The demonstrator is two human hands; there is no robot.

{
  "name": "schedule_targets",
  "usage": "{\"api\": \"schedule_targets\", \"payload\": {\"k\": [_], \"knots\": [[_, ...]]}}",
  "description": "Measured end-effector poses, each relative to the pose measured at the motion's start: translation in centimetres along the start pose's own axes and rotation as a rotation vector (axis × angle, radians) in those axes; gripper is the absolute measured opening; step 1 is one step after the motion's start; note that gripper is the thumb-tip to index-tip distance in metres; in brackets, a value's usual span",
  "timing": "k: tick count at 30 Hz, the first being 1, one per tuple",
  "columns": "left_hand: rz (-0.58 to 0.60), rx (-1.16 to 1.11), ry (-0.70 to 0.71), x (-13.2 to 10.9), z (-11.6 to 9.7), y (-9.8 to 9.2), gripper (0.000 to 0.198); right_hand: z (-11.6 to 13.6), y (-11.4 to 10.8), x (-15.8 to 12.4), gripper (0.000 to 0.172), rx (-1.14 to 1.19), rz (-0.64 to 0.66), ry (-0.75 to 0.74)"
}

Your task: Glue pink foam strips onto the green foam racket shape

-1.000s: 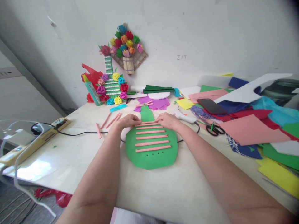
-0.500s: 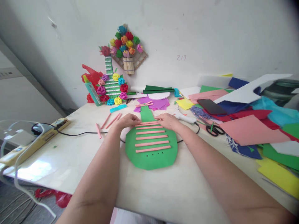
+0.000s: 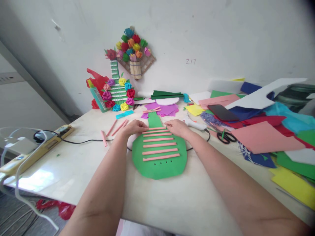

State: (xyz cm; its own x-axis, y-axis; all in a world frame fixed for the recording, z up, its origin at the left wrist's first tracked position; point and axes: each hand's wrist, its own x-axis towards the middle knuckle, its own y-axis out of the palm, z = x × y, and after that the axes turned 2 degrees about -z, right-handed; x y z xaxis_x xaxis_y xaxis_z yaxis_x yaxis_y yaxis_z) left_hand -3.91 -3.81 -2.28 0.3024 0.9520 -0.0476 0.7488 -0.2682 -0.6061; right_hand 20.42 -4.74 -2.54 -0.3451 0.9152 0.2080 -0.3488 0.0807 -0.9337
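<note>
A green paper guitar shape (image 3: 159, 170) lies flat on the table, its neck pointing away from me. Several rolled pink paper strips run across its body in rows, above a line of small dark dots. At the top of the body, one more pink paper strip (image 3: 157, 128) stretches between my hands. My left hand (image 3: 136, 127) pinches its left end, and my right hand (image 3: 177, 127) has its fingers closed at the right end. The fingertips are partly hidden. Two pink strips lie crossed at the far end of the neck.
Loose pink strips (image 3: 111, 128) lie left of the guitar. A flowered paper guitar (image 3: 118, 90) and a glue bottle (image 3: 97, 97) stand behind. To the right are a glue gun (image 3: 195, 123), scissors (image 3: 226, 137), a phone (image 3: 222, 112) and coloured paper. A power strip (image 3: 36, 149) sits left.
The top pink strip has shifted slightly away from me, towards the neck, widening the gap to the strip below. My hands stay almost in place; the right has edged slightly rightward.
</note>
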Motion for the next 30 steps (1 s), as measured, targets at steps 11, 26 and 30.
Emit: {"api": "schedule_targets", "payload": {"k": [11,26,30], "knots": [[-0.301,-0.115,0.058,-0.2,0.4,-0.7,0.034,-0.3,-0.1,0.2,0.035,0.053,-0.106,0.067],[-0.942,0.61,-0.48,-0.6,0.9,-1.7,0.021,-0.2,-0.4,0.1,0.034,0.02,-0.16,0.122],[-0.997,0.656,-0.483,-0.4,1.0,-1.4,0.031,-0.2,-0.5,0.1,0.034,0.013,-0.158,0.13]]}}
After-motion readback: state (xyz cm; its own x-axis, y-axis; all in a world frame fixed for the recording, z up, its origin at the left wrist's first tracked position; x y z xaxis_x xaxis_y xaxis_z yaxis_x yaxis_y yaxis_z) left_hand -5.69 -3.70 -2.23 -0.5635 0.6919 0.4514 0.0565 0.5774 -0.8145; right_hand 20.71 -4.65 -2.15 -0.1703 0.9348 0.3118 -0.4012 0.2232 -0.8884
